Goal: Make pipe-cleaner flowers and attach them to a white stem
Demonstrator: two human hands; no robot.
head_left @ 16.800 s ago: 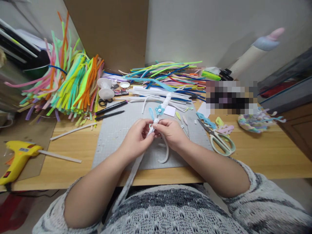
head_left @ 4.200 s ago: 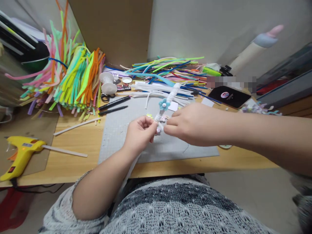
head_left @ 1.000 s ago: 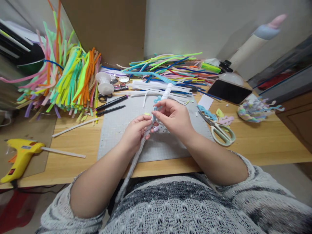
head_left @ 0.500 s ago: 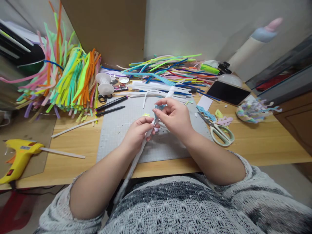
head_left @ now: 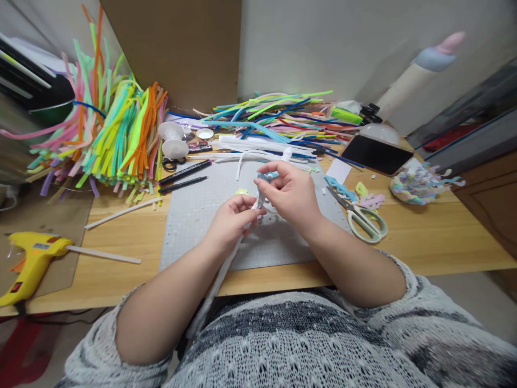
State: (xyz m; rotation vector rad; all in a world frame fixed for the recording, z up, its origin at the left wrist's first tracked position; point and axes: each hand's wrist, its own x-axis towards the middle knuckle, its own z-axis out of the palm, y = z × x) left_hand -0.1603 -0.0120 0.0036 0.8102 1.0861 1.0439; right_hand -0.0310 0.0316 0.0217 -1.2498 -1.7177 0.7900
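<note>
Head cam: left hand [head_left: 233, 220] pinching white chenille stem [head_left: 225, 271], right hand [head_left: 291, 195] pinching blue flower [head_left: 266, 175]. Probably featherlight, bendy, petals squashable; I'd grip the stem.

A yellow glue gun [head_left: 34, 261] sits by the left edge of the wood-toned surface [head_left: 424, 231]; a grey, grid-patterned mat [head_left: 189, 237] reaches toward its front edge. The strip [head_left: 218, 283] is white, the fuzzy piece [head_left: 265, 175] light blue.

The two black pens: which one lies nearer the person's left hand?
The slimmer pen, the one lower in the picture, lies closer to the left hand. The thicker pen lies just behind it, farther from that hand.
</note>
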